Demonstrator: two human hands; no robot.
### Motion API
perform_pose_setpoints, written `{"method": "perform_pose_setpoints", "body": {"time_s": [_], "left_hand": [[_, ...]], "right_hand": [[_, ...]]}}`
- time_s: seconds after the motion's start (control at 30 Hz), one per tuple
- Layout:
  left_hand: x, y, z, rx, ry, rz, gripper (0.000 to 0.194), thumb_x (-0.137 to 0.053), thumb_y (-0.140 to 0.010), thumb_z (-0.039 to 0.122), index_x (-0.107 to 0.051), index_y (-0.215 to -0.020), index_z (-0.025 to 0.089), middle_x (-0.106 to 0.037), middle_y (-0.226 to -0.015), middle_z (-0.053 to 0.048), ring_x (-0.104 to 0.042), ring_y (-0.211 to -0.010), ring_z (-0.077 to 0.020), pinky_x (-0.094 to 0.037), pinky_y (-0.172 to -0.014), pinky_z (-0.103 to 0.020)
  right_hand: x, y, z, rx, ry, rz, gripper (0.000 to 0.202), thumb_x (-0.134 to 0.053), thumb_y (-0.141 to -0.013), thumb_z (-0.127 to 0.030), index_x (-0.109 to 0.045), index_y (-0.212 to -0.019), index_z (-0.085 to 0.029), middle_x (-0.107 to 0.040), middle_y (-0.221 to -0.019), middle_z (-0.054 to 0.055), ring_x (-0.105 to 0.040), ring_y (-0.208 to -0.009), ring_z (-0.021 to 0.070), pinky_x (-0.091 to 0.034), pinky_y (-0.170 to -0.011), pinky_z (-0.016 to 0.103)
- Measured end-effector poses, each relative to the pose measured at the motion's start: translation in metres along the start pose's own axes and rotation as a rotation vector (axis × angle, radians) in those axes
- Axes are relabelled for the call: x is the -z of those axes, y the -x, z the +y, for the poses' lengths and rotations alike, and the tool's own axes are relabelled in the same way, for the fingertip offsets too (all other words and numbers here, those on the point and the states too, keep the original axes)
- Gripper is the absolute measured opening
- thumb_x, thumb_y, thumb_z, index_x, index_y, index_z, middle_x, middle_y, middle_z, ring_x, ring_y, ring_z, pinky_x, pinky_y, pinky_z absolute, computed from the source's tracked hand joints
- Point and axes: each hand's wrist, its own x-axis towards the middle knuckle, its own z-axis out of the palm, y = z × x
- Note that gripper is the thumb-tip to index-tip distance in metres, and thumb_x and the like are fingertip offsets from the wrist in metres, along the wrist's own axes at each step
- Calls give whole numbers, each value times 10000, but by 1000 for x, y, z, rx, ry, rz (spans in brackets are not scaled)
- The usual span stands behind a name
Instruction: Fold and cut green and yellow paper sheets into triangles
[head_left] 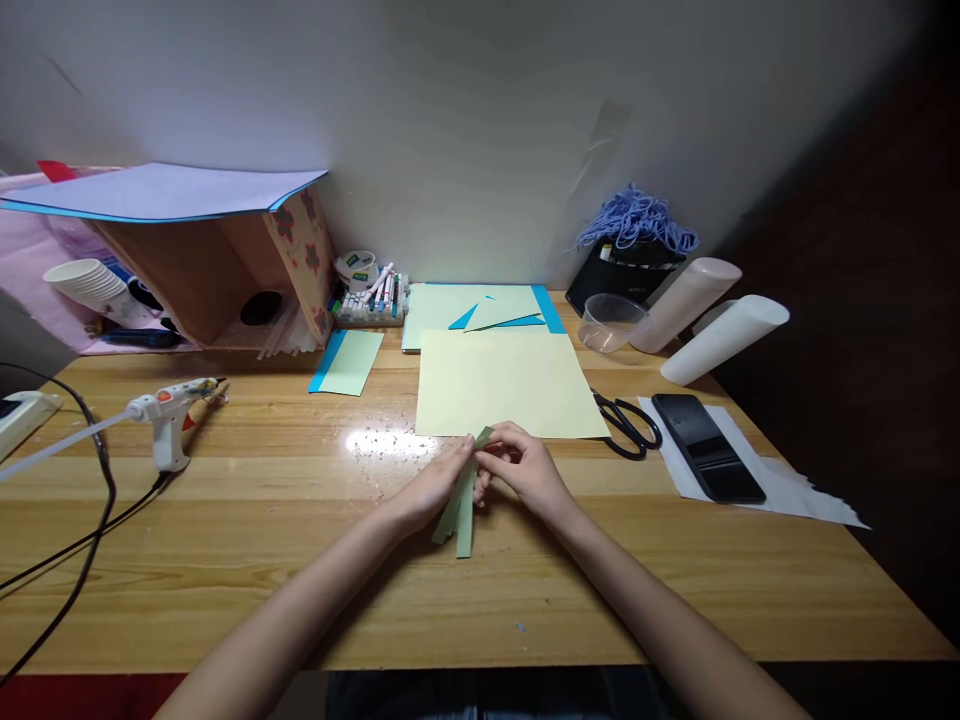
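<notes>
While a glue gun [171, 425] stands untouched left of the grip, the left hand [435, 482] and right hand [531, 472] pinch paper strips [465, 512] near their upper ends; these look already cut, the large sheet [506, 385] just beyond seems unworked, and scissors [646, 436] lie idle to the right.

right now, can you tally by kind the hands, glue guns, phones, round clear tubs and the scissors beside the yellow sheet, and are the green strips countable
Left hand and right hand: 2
Glue gun: 1
Phone: 1
Round clear tub: 1
Scissors: 1
Total: 6
Green strips overlap, so no sure count.
</notes>
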Motion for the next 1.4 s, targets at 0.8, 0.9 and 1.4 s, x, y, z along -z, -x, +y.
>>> {"method": "perform_pose_setpoints", "body": {"time_s": [0.8, 0.9, 1.4], "left_hand": [[53, -56, 58, -68, -697, 177, 352, -654, -675, 409, -553, -880, 141, -591, -823, -41, -554, -597, -128, -416, -540, -243], [73, -55, 50, -240, -875, 382, 210, -548, -770, 355, -566, -839, 157, -603, -820, -43, -572, -666, -158, -430, -591, -271], [66, -50, 22, -526, -1593, 361, 195, -424, -871, 205, -471, -1059, 186, -487, -1035, -72, -450, -930, -211, -361, -786, -340]], "right_hand": [[36, -84, 19, 78, -25, 48, 220, -679, -644, -327, -579, -752, -164, -584, -719, 6, -547, -682, 146, -427, -659, 289], [42, -88, 30, 103, 22, 104, 174, -652, -674, -297, -573, -758, -167, -579, -747, 16, -556, -716, 155, -439, -688, 301], [36, -74, 23, 289, 311, -241, 469, -464, -719, -78, -480, -1164, -226, -512, -1171, 63, -482, -1098, 195, -375, -955, 385]]}}
